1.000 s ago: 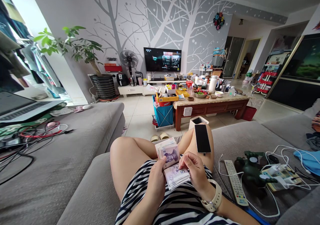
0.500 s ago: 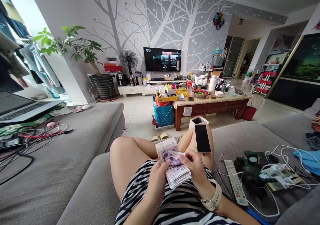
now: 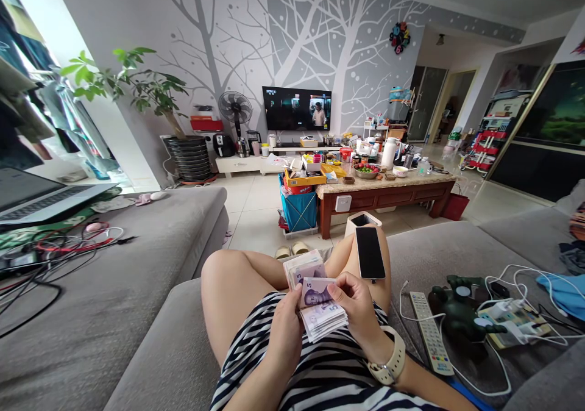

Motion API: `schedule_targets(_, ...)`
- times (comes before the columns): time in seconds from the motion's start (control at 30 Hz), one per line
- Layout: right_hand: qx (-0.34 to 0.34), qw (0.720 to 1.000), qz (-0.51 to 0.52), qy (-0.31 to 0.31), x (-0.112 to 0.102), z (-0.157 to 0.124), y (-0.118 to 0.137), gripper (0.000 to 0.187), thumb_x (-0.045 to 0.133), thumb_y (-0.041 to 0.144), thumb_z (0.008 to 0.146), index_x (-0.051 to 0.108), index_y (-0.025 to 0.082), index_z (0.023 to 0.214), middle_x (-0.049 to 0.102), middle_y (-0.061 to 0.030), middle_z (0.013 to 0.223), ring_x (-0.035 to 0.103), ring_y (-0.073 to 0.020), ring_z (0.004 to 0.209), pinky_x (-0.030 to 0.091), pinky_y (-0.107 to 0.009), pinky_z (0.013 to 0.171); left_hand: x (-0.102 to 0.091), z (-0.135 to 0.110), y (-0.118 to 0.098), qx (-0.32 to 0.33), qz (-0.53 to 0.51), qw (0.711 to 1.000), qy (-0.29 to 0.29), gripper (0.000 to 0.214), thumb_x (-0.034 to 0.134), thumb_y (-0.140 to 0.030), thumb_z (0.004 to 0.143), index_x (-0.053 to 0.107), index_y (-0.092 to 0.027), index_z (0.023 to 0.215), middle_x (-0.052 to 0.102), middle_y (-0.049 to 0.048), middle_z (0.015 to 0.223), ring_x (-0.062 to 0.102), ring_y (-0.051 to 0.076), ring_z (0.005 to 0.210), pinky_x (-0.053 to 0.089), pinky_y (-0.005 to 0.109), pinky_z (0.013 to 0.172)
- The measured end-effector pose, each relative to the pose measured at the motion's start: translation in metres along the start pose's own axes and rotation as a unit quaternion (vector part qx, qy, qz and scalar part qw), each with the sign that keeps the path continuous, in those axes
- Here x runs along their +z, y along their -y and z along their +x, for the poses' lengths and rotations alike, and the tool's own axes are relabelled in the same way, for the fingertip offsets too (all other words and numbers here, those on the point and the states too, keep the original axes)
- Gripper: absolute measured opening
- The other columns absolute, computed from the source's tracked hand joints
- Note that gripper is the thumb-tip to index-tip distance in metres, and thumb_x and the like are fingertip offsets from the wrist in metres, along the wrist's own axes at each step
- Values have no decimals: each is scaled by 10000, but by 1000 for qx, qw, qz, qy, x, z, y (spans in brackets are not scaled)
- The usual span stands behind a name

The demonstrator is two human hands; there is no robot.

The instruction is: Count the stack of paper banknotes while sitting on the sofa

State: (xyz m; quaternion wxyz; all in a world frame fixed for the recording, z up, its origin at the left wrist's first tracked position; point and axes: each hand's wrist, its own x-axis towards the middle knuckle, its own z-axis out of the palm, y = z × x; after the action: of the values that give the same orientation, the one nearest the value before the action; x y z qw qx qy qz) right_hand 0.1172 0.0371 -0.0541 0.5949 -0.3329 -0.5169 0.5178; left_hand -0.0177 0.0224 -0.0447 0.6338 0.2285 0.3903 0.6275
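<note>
A stack of purple-and-white banknotes (image 3: 323, 323), marked with a 5, lies bent across my lap between my hands. My left hand (image 3: 287, 322) is closed round the stack's left side, its thumb on top near the fold. Between thumb and fingers, my right hand (image 3: 354, 304) pinches the right edge of one upper banknote (image 3: 316, 291). The far part of the stack fans upward and the near part hangs toward me. My left fingers under the notes are hidden. A phone (image 3: 370, 252) with a dark screen rests on my right thigh, just beyond my right hand.
Right of me on the sofa lie a remote control (image 3: 432, 335), a dark green object (image 3: 459, 307) and a power strip (image 3: 518, 322) with white cables. A laptop (image 3: 50, 197) and tangled cables (image 3: 68, 252) are at left. Ahead stands a cluttered coffee table (image 3: 388, 185).
The upper note has turned flatter and now shows its portrait side more fully. My left thumb has shifted slightly left and up; my right hand stays nearly in place.
</note>
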Motion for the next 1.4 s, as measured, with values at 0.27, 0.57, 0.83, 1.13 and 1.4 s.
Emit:
schedule_targets(0.27, -10, 1000, 1, 0, 1, 0, 4, 243, 709, 395, 819, 619, 173, 775, 552, 24, 676, 464, -119, 603, 364, -233, 567, 1, 0, -1, 6, 11, 1000, 5, 308, 709, -432, 701, 722, -132, 766, 724, 41, 697, 642, 211, 667, 509, 305, 650)
schedule_targets(0.57, -39, 999, -26, 8, 2, -4, 11, 273, 643, 420, 873, 617, 174, 758, 541, 20, 655, 449, -120, 597, 372, -232, 565, 5, -3, -6, -3, -4, 1000, 9, 275, 701, -392, 709, 733, -134, 800, 762, 66, 786, 692, 264, 794, 539, 347, 733)
schedule_targets(0.83, -50, 998, -28, 25, 0, -5, 8, 341, 595, 468, 896, 617, 182, 713, 572, -9, 677, 483, -145, 638, 391, -258, 606, 13, -11, -12, -5, -1, 1000, 12, 302, 678, -360, 737, 745, -102, 879, 781, 112, 879, 714, 310, 904, 543, 411, 843)
schedule_targets(1.13, -22, 999, -32, 35, 2, -5, 11, 377, 657, 478, 850, 547, 185, 640, 521, 13, 582, 420, -121, 547, 329, -252, 538, 16, -16, -14, -14, 12, 1000, -3, 276, 706, -329, 704, 739, -111, 870, 783, 112, 859, 726, 303, 870, 549, 402, 844)
schedule_targets(1.4, 10, 1000, -20, -14, 4, 0, 7, 383, 766, 447, 737, 478, 199, 691, 408, 71, 591, 328, -98, 540, 269, -233, 512, 17, -17, -13, -27, -8, 1000, 6, 200, 747, -267, 658, 696, -181, 831, 772, 93, 824, 722, 324, 837, 567, 417, 724)
